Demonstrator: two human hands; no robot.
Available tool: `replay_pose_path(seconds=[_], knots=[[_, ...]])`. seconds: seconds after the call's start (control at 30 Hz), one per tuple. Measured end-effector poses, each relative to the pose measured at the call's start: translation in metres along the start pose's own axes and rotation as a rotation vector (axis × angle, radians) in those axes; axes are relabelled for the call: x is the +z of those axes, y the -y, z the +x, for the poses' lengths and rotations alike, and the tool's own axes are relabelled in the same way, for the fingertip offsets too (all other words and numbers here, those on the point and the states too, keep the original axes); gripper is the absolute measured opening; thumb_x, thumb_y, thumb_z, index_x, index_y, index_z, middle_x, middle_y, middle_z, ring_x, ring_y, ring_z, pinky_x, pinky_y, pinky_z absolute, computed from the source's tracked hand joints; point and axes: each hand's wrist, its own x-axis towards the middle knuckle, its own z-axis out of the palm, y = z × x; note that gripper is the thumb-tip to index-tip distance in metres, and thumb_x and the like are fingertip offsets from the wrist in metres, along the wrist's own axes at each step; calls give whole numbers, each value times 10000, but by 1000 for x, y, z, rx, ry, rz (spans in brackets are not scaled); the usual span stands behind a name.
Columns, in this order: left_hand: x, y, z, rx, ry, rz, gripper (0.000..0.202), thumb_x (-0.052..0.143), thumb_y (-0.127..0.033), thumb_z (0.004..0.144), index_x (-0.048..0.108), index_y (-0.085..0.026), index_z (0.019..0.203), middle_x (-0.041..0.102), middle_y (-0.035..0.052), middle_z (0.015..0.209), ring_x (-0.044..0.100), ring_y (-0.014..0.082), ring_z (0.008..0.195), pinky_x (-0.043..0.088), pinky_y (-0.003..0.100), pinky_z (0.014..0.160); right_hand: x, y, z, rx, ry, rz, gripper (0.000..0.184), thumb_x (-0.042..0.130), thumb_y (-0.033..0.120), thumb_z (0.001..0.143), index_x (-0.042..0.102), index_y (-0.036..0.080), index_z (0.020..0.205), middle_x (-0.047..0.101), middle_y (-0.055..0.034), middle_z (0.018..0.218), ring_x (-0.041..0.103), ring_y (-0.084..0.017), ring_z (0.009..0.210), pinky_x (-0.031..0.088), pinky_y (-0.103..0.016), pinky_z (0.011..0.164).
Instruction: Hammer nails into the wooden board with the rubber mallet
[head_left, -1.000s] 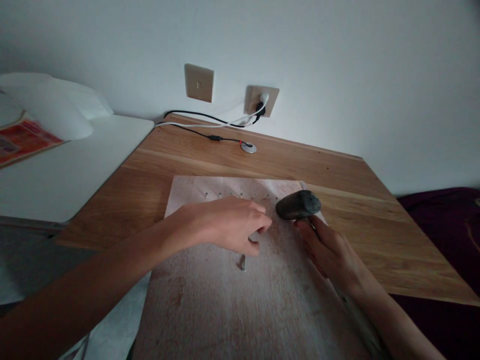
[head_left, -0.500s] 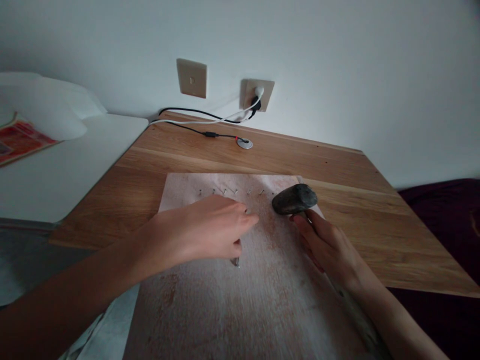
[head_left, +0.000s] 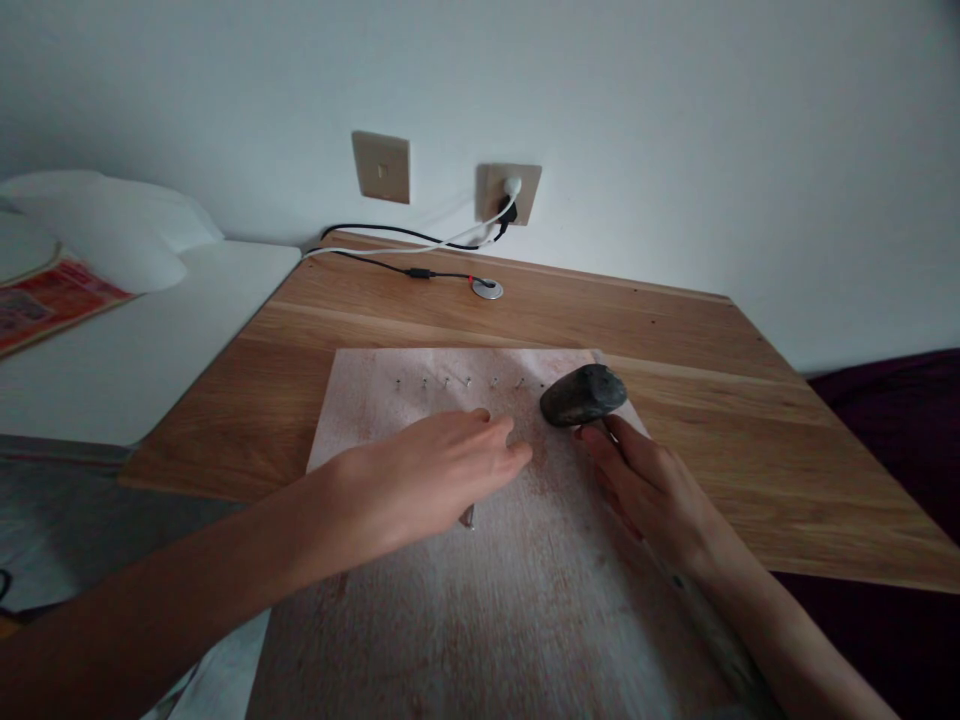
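Note:
My right hand (head_left: 660,490) is wrapped round the handle of a hammer (head_left: 583,395). Its dark, heavy head is over the far right part of a whitish, worn board (head_left: 450,620), close to the end of a row of nails. My left hand (head_left: 457,460) hovers palm down above the middle of the board, fingers curled; its fingertips and anything between them are hidden. Just below it a small metal piece, probably a nail (head_left: 469,518), shows partly. Several small nails (head_left: 469,382) stick up in a row along the board's far edge, some leaning.
The board lies on a wooden desk (head_left: 720,400) against a wall. Black and white cables (head_left: 397,250) run along its back to a socket (head_left: 517,193). At left is a white surface (head_left: 217,330) with a red packet (head_left: 64,300); dark purple cloth (head_left: 900,410) is at right.
My left hand has shifted slightly to the right, its fingers turning further over the board. My right hand and the hammer hold about the same place. The view has tilted a little.

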Motion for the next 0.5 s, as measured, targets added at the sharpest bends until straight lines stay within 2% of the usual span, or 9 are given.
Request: replay_pose_path(seconds=[0.07, 0.17, 0.27, 0.4, 0.5], knots=[[-4, 5, 10, 11, -8, 19, 309, 665, 32, 842, 664, -136, 1102, 723, 93, 1055, 702, 259, 1002, 538, 363, 873, 0, -1, 0, 13, 9, 32, 401, 462, 627, 1041, 569, 250, 952, 465, 63, 515, 393, -121, 378, 289, -282, 384], [-4, 20, 30, 7, -119, -101, 245, 615, 21, 892, 664, -162, 1047, 719, 69, 956, 701, 243, 946, 532, 345, 811, -4, -3, 0, 57, 46, 110, 463, 473, 691, 1011, 570, 243, 950, 480, 62, 558, 391, -107, 385, 313, -269, 371], [1, 37, 50, -62, -270, -271, 242, 572, 38, 892, 664, -164, 991, 732, 66, 973, 700, 213, 923, 523, 321, 802, -15, -4, -5, 121, 54, 164, 542, 475, 766, 969, 583, 236, 1010, 470, 78, 574, 370, -96, 366, 303, -258, 344], [11, 52, 71, -188, -473, -529, 269, 574, 50, 850, 668, -174, 966, 756, 22, 940, 702, 159, 856, 517, 287, 795, -31, -12, -15, 141, -7, 153, 552, 468, 771, 972, 590, 237, 1042, 473, 85, 588, 354, -80, 352, 277, -235, 336], [19, 60, 87, -271, -530, -641, 235, 596, 35, 842, 677, -168, 929, 767, 18, 906, 718, 153, 857, 522, 282, 800, -34, -23, -20, 151, -35, 122, 536, 454, 755, 986, 595, 239, 1017, 471, 83, 580, 365, -86, 350, 282, -233, 338]])
